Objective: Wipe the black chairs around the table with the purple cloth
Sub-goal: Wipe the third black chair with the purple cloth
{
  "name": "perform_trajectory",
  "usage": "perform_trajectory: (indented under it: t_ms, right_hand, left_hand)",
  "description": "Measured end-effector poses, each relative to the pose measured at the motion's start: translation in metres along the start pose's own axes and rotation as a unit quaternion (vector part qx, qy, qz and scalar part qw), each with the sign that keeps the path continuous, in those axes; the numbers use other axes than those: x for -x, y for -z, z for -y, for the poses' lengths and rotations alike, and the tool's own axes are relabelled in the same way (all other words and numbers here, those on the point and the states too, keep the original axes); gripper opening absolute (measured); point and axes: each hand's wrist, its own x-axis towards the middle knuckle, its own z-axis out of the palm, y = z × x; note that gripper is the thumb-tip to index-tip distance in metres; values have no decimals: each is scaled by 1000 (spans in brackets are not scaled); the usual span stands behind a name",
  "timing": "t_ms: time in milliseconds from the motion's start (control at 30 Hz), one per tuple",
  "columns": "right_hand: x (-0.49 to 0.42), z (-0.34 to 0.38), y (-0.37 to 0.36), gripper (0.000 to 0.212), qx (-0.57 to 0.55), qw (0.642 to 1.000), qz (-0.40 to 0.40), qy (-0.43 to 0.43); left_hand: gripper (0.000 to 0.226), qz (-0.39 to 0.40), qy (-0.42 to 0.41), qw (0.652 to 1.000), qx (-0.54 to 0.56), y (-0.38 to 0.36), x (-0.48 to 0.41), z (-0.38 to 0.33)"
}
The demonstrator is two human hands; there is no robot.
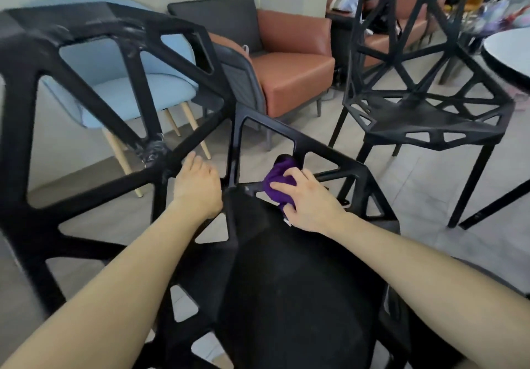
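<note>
The purple cloth sits bunched under my right hand, whose fingers curl over it and press it onto a strut at the back edge of the seat of the nearest black chair. My left hand lies on the frame just to the left. I cannot tell whether its fingers wrap the bar or only rest on it.

The risks, as I judge them, come from the frame being all open triangles. A loose fold of cloth could snag in a corner, or slip through a gap and drop to the floor. The wad is small, so my knuckles could scrape the hard edges. If my left hand bears too lightly, a hard push might skid the chair. The second black chair, beside the tabletop, stands well apart from my hands, and its many narrow bars are easy to skip.
</note>
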Motion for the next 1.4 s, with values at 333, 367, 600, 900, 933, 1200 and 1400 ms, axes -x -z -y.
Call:
perform_trajectory:
  t_ms: [333,367,600,900,933,1200,1400]
  right_hand:
    - [-67,97,-36,57,0,999,19,40]
    - [-61,89,-29,56,1,999,20,37]
    - [14,2,27,51,116,990,46,-58]
    - [50,-23,59,57,81,966,-3,-244]
    - [50,-17,53,60,76,969,-5,-234]
    - [114,-16,55,61,-36,946,-18,-321]
    - [98,15,116,44,-316,873,67,-364]
  left_hand:
    - [56,31,-51,998,4,-9,-8,18]
    - [55,38,-51,998,8,-10,-9,19]
    - [50,62,-48,997,-4,0,-7,6]
    - [65,183,-138,966,120,38,21,-40]
    - [66,189,-148,964,119,38,23,-43]
    - [59,153,-207,959,122,52,26,-51]
    - [76,82,-269,942,183,75,39,-56]
